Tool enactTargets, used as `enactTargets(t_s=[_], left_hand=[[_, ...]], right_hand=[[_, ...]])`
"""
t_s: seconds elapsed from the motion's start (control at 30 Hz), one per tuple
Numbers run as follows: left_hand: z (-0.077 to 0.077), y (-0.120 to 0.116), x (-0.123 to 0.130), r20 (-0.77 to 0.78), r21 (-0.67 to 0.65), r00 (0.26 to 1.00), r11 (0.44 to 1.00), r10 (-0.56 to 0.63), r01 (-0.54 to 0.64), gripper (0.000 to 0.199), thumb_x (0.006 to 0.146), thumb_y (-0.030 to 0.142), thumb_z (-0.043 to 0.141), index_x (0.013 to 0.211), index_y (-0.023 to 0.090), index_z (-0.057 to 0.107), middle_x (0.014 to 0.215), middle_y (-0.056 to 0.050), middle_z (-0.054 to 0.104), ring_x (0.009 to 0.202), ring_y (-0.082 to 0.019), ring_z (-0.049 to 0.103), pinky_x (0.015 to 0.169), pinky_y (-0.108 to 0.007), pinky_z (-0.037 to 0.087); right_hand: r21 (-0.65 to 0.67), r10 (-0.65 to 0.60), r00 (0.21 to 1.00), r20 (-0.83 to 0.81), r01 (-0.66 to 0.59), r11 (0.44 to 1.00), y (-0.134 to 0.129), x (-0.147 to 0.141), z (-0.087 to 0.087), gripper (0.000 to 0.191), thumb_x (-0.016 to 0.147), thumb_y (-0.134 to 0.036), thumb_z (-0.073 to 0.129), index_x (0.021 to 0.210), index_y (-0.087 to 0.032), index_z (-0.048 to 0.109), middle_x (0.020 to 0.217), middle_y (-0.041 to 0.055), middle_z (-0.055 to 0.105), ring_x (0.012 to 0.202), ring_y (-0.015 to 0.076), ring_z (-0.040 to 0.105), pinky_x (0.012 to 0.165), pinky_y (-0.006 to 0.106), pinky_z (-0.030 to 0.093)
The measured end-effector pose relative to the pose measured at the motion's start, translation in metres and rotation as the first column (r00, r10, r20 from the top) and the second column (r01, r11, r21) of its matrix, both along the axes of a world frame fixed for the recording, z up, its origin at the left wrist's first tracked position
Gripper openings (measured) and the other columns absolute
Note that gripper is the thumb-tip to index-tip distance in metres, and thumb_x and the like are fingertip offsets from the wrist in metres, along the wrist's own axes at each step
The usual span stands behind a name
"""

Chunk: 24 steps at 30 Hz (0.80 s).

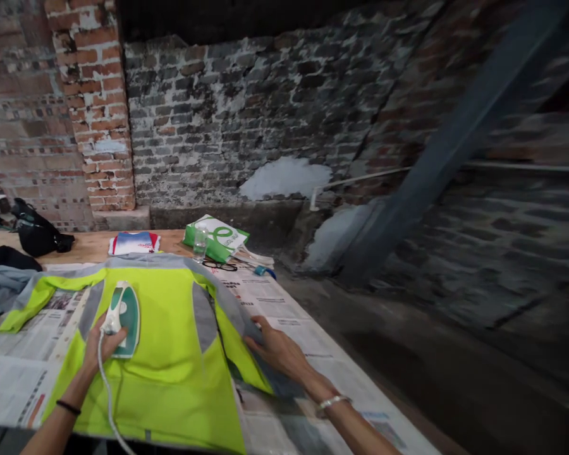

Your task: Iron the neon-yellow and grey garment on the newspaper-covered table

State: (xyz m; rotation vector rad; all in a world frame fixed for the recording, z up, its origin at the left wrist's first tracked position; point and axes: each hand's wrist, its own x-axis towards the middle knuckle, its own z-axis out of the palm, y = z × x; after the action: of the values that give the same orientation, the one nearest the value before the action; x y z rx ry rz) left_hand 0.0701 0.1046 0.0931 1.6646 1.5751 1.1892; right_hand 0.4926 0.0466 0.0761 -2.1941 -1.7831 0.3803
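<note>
A neon-yellow jacket [161,335] with grey shoulders and side panels lies spread over newspaper on the table. My left hand [103,338] is closed around the handle of a white and green clothes iron [131,319], which rests on the jacket's left part. A white cord hangs from the iron's rear, past my left wrist. Over at the jacket's right sleeve [237,344], my right hand [279,347] lies on the fabric with thumb and finger apart. Its other fingers are partly hidden.
Newspaper [313,360] covers the wooden table [171,239]. Along the back are a folded cloth [133,244], a clear glass [200,243], a green-white bag [222,237] and eyeglasses [220,265]. At left sit a black bag [38,230] and grey clothing [4,287]. Brick walls stand behind.
</note>
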Motion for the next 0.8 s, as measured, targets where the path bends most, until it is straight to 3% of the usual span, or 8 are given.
enactTargets(t_s=[0.1, 0.23, 0.33, 0.4, 0.5, 0.57, 0.67, 0.8], left_hand=[[-0.004, 0.006, 0.005, 0.033, -0.001, 0.999, 1.0, 0.008, -0.008, 0.045, 0.061, 0.043, 0.07, 0.097, 0.017, 0.069, 0.072, 0.0, 0.068, 0.062, -0.017, 0.059, 0.055, -0.026, 0.047], [-0.007, 0.011, 0.011, 0.052, 0.006, 0.999, 1.0, 0.011, -0.011, 0.043, 0.061, 0.041, 0.071, 0.097, 0.017, 0.068, 0.074, 0.0, 0.068, 0.064, -0.016, 0.059, 0.056, -0.025, 0.047], [-0.009, 0.011, 0.013, 0.058, 0.001, 0.998, 1.0, 0.0, 0.0, 0.045, 0.062, 0.04, 0.072, 0.1, 0.017, 0.067, 0.075, 0.0, 0.067, 0.064, -0.015, 0.057, 0.057, -0.024, 0.047], [-0.01, 0.01, 0.012, 0.061, -0.004, 0.998, 1.0, -0.008, 0.008, 0.047, 0.062, 0.04, 0.072, 0.102, 0.016, 0.067, 0.076, -0.001, 0.066, 0.064, -0.014, 0.057, 0.057, -0.024, 0.047], [-0.009, 0.009, 0.012, 0.064, -0.003, 0.998, 1.0, -0.015, 0.015, 0.048, 0.062, 0.039, 0.069, 0.104, 0.016, 0.067, 0.078, -0.001, 0.066, 0.065, -0.014, 0.055, 0.059, -0.024, 0.046], [-0.007, 0.007, 0.013, 0.063, -0.001, 0.998, 1.0, -0.015, 0.015, 0.046, 0.062, 0.038, 0.068, 0.103, 0.016, 0.068, 0.079, -0.001, 0.066, 0.065, -0.014, 0.055, 0.059, -0.024, 0.046], [-0.005, 0.0, 0.02, 0.051, -0.007, 0.999, 1.0, -0.005, 0.006, 0.046, 0.065, 0.037, 0.068, 0.106, 0.016, 0.068, 0.077, 0.0, 0.065, 0.063, -0.013, 0.053, 0.056, -0.023, 0.043], [-0.006, 0.001, 0.044, 0.019, -0.024, 0.999, 0.999, -0.042, 0.043, 0.045, 0.069, 0.036, 0.067, 0.11, 0.017, 0.067, 0.072, 0.002, 0.062, 0.06, -0.013, 0.051, 0.054, -0.023, 0.042]], right_hand=[[-0.03, 0.108, 0.994, -0.013, -0.109, 0.994, -0.02, -0.026, 0.01, 0.04, 0.092, -0.029, 0.05, 0.13, -0.019, 0.058, 0.103, 0.0104, 0.075, 0.09, 0.0237, 0.071, 0.077, 0.032, 0.05], [-0.066, 0.361, 0.93, -0.062, -0.365, 0.929, -0.031, -0.054, 0.047, 0.04, 0.087, -0.051, 0.06, 0.112, -0.022, 0.071, 0.097, 0.0081, 0.076, 0.091, 0.0268, 0.07, 0.074, 0.031, 0.049], [-0.122, 0.47, 0.825, -0.314, -0.526, 0.841, -0.015, -0.065, 0.069, 0.053, 0.091, -0.063, 0.049, 0.107, -0.019, 0.074, 0.088, 0.0062, 0.076, 0.068, 0.0205, 0.068, 0.06, 0.028, 0.047], [-0.06, 0.493, 0.779, -0.387, -0.555, 0.83, 0.009, -0.068, 0.072, 0.059, 0.094, -0.065, 0.041, 0.111, -0.019, 0.074, 0.091, 0.0057, 0.077, 0.064, 0.0186, 0.067, 0.059, 0.027, 0.048], [0.087, 0.377, 0.917, -0.134, -0.368, 0.926, 0.056, -0.07, 0.056, 0.055, 0.097, -0.054, 0.039, 0.126, -0.02, 0.071, 0.113, 0.0101, 0.075, 0.094, 0.026, 0.071, 0.08, 0.032, 0.053], [0.149, 0.237, 0.969, 0.071, -0.245, 0.958, 0.085, -0.075, 0.035, 0.055, 0.099, -0.044, 0.037, 0.141, -0.017, 0.061, 0.138, 0.014, 0.064, 0.124, 0.0302, 0.06, 0.101, 0.04, 0.048], [0.075, 0.194, 0.957, 0.217, -0.215, 0.974, 0.114, -0.091, -0.003, 0.058, 0.101, -0.041, 0.034, 0.151, -0.015, 0.049, 0.16, 0.0121, 0.04, 0.148, 0.0305, 0.034, 0.119, 0.049, 0.031], [-0.014, 0.203, 0.946, 0.253, -0.206, 0.978, 0.124, -0.105, -0.042, 0.062, 0.104, -0.047, 0.024, 0.158, -0.021, 0.037, 0.166, 0.0074, 0.028, 0.153, 0.0294, 0.022, 0.123, 0.054, 0.019]])
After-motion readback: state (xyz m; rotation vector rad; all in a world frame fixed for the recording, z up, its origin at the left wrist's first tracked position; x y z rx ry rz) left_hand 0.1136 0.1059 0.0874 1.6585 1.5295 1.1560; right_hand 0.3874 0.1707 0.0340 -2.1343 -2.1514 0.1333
